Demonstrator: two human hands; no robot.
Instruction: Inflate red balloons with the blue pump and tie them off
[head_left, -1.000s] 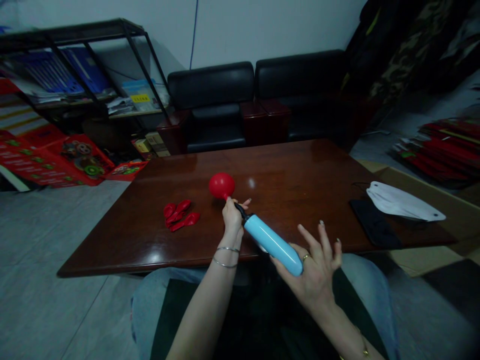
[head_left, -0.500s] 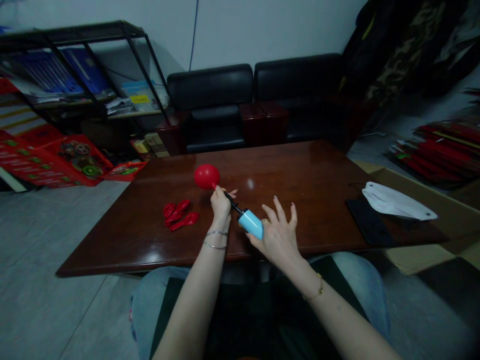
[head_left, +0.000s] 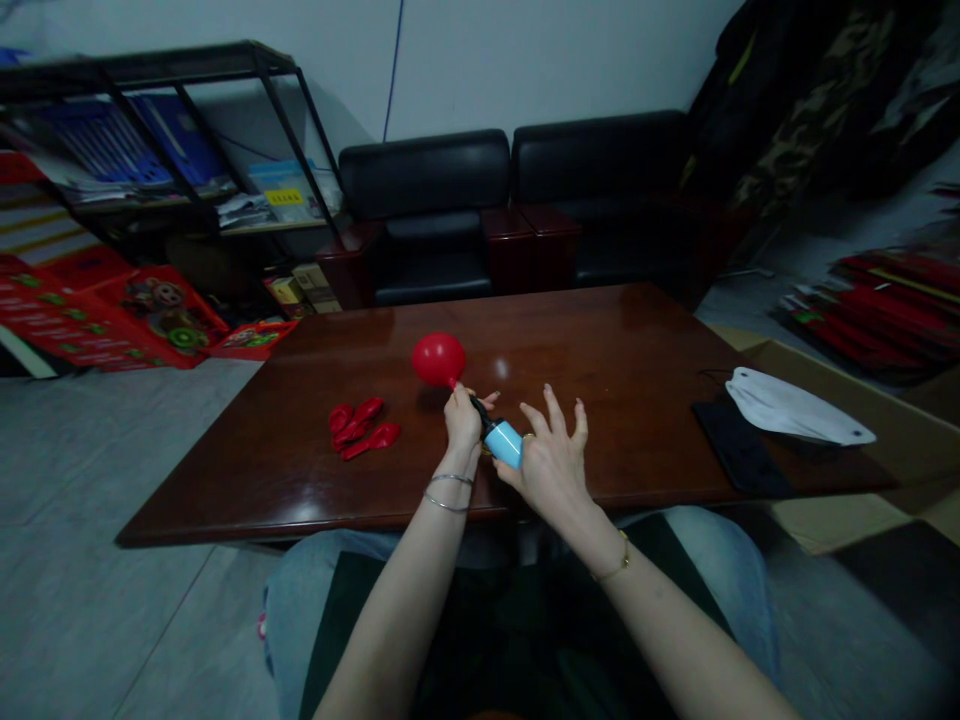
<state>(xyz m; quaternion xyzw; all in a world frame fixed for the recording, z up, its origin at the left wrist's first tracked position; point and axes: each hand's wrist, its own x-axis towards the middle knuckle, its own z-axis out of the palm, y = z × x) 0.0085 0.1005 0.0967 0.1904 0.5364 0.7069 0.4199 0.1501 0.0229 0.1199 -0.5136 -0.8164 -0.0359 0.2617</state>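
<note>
A partly inflated red balloon (head_left: 439,359) sits on the tip of a balloon pump (head_left: 503,443) with a light blue body and black ends. My left hand (head_left: 463,418) is closed around the balloon's neck and the pump's black front end. At the pump's near end, my right hand (head_left: 553,458) grips the blue body low between thumb and palm, its other fingers spread upward. Several uninflated red balloons (head_left: 363,428) lie in a small heap on the table to the left of my hands.
The brown wooden table (head_left: 600,350) spans the space before me. A white face mask (head_left: 795,405) and a flat black object (head_left: 739,450) lie at its right end, beside an open cardboard box (head_left: 825,375). Black armchairs (head_left: 424,180) stand behind it; a shelf (head_left: 277,225) is at left.
My left hand has moved right, toward my right hand, carrying the balloon along. Less of the pump's black shaft shows between the hands, and the balloon looks slightly larger.
</note>
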